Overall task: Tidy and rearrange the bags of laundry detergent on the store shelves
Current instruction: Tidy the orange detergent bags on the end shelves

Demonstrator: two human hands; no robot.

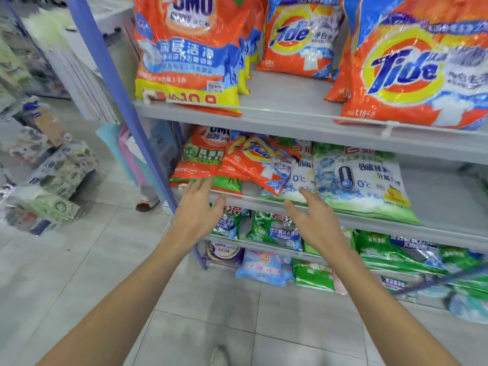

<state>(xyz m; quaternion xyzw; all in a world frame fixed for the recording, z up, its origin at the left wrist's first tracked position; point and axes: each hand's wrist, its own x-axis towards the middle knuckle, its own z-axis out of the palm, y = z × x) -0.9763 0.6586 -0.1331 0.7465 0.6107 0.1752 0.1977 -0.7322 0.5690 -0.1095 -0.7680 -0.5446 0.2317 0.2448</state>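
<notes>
Reaching with left hand point(200, 212) and right hand point(315, 220) both spread and empty, we see the crooked orange plastic Tide bag point(253, 162) just beyond, between them on the grey middle shelf point(396, 228), slanting down-right, left hand nearer.

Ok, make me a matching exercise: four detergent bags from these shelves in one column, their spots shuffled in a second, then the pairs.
Bags
1. OMO bag with yellow price band
2. crumpled Tide bag
3. white bag with thermometer
4. pale blue bag

Spots
A. lowest shelf in view
B. second shelf, right end of the row
C. highest shelf in view, left end, upright
D. second shelf, tilted across other bags

Pairs: 1-C, 2-D, 3-B, 4-A
</notes>
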